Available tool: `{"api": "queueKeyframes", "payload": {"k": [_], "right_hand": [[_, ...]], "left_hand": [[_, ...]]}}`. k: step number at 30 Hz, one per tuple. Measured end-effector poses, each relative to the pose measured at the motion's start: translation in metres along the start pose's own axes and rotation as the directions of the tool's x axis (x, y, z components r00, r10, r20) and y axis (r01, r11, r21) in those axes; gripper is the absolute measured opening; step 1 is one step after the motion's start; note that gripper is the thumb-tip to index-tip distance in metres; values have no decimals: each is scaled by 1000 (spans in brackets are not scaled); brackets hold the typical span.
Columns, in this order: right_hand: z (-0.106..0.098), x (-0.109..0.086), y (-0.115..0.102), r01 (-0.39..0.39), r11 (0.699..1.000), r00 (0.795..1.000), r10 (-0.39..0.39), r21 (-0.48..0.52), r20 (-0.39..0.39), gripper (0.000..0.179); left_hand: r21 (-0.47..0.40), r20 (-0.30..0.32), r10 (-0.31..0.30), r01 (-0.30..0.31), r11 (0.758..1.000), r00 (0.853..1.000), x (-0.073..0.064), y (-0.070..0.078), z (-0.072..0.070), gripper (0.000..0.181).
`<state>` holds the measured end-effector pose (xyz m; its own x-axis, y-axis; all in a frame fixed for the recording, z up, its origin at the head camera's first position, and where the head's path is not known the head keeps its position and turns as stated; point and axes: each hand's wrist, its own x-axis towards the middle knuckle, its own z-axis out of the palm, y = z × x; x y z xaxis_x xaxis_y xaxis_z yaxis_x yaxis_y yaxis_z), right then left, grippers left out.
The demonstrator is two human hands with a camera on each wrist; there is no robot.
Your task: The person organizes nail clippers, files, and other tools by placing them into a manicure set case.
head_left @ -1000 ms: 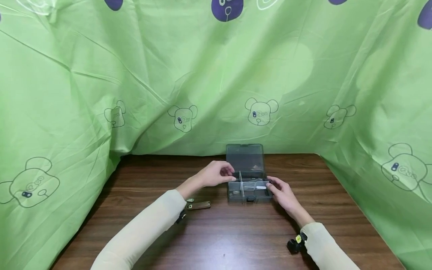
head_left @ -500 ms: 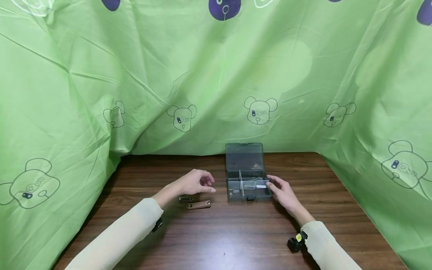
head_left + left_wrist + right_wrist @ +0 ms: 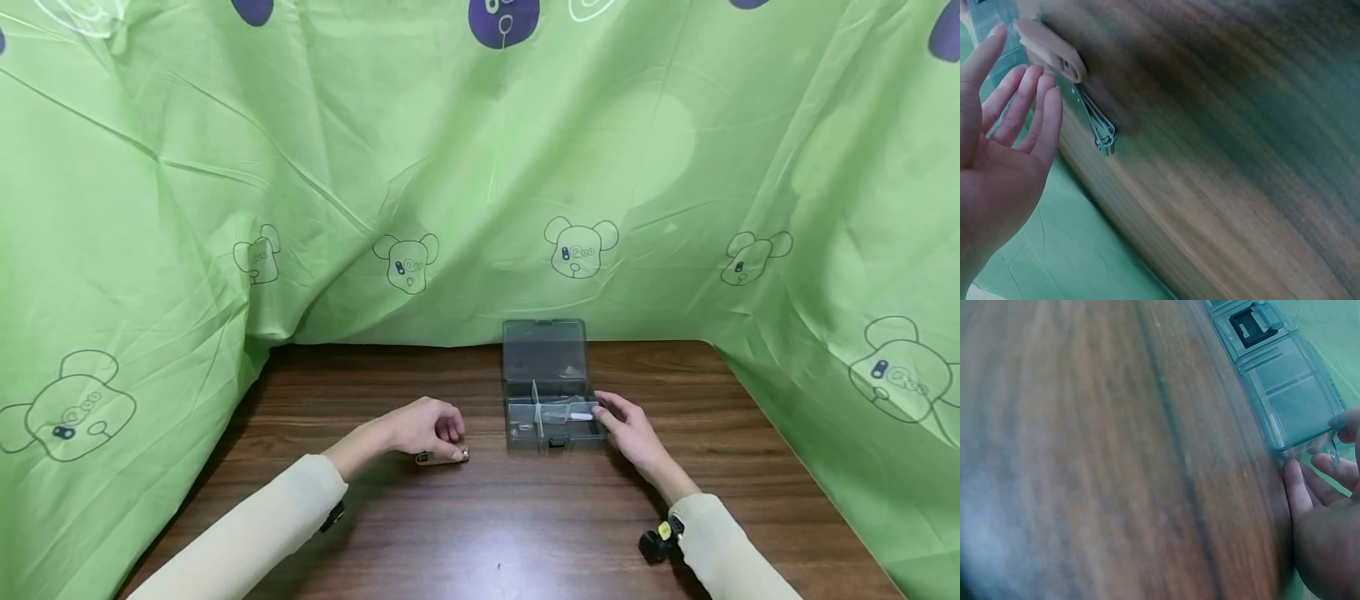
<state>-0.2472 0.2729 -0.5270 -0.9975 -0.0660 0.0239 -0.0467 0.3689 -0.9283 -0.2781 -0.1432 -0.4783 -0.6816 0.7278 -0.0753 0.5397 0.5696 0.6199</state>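
Observation:
My left hand [image 3: 422,427] is over a tan nail clipper [image 3: 433,460], thumb close to its right end. In the left wrist view the fingers are loosely bent with a gap to the thumb, and nothing shows between them. Beyond them lie that clipper and a smaller metal nail clipper [image 3: 1095,125], which the hand hides in the head view. A smoky clear plastic box [image 3: 566,437] stands to the right, its lid [image 3: 543,350] raised. My right hand [image 3: 633,435] holds the box's right side between thumb and fingers.
Dividers [image 3: 537,417] split the box, and a white slim piece [image 3: 581,416] lies inside. A dark latch [image 3: 557,442] is on its front. Green curtain [image 3: 480,292] hangs behind and along both sides of the brown wooden table [image 3: 525,517].
My left hand has come away from the box, moving left and toward me to the clippers, and now partly covers the tan one. My right hand stays on the box.

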Motion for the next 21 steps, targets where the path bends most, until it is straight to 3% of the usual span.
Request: {"api": "queueKeyframes", "payload": {"k": [8, 13, 21], "right_hand": [[-1, 1, 1, 1, 1000, 1000, -1, 2, 4, 51], [-1, 1, 0, -8, 1000, 1000, 8, 11, 17, 52], [-4, -13, -35, 2, 1000, 999, -2, -2, 43, 48]], "left_hand": [[-9, 32, -3, 3, 1000, 999, 0, 0, 9, 25], [41, 47, 19, -21, 999, 999, 2, 2, 10, 18], [124, 41, 70, -75, 989, 997, 4, 11, 11, 13]]}}
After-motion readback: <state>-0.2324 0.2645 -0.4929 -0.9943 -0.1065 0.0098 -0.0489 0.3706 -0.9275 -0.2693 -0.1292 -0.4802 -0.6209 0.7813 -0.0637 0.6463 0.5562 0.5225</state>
